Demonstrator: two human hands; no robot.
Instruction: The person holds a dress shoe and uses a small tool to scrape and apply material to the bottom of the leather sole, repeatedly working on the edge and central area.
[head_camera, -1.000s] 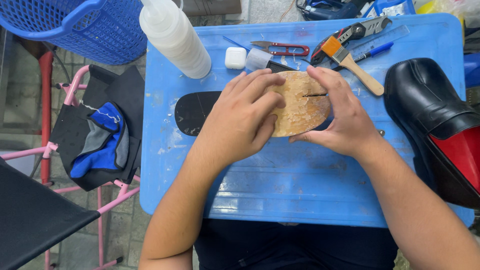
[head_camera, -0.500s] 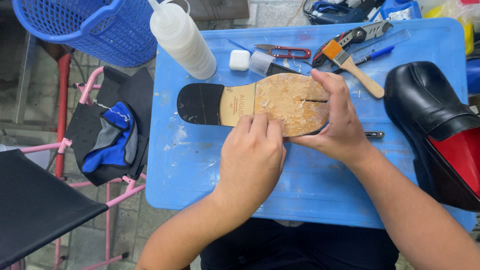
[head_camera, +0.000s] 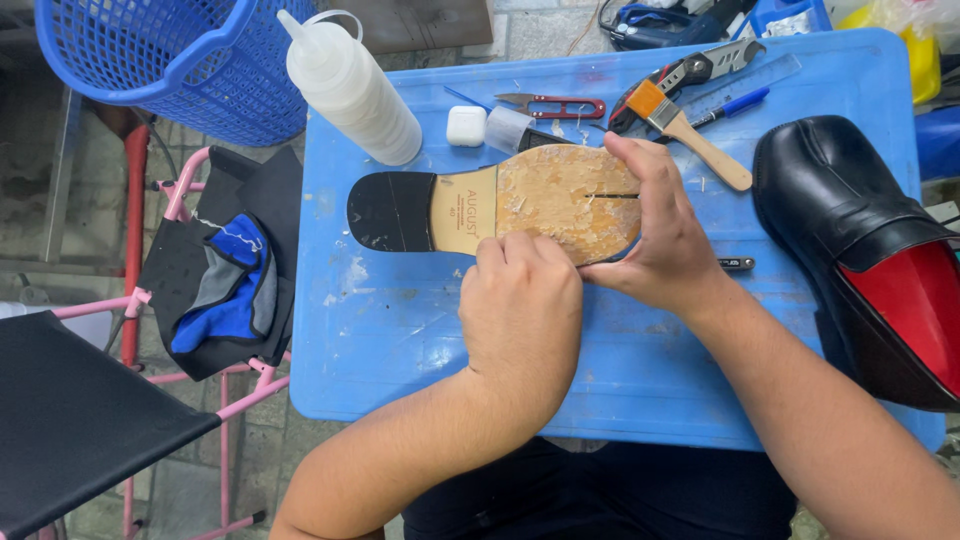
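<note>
Blue plastic makes up the table (head_camera: 620, 380), scuffed and streaked with white, standing on a tiled floor. A shoe (head_camera: 480, 205) lies sole up across its middle, black heel to the left, worn tan forepart to the right. The right hand (head_camera: 665, 235) wraps the toe end, thumb on the far edge and fingers curled round the near right edge, so it has a firm hold of the shoe. The left hand (head_camera: 520, 310) sits just near of the sole with its fingers bent and their tips pressed onto the near edge; whether they pinch anything is hidden. At the far side lie a squeeze bottle (head_camera: 350, 90), a small white case (head_camera: 466, 126), red-handled snips (head_camera: 555, 105), a brush (head_camera: 690, 135), a cutter (head_camera: 705, 68) and a blue pen (head_camera: 735, 105). A second black shoe (head_camera: 860, 250) with red lining rests at the right edge. To the far left stands a blue basket (head_camera: 150, 60); below it, a pink rack (head_camera: 190, 300) holds black and blue cloth.
</note>
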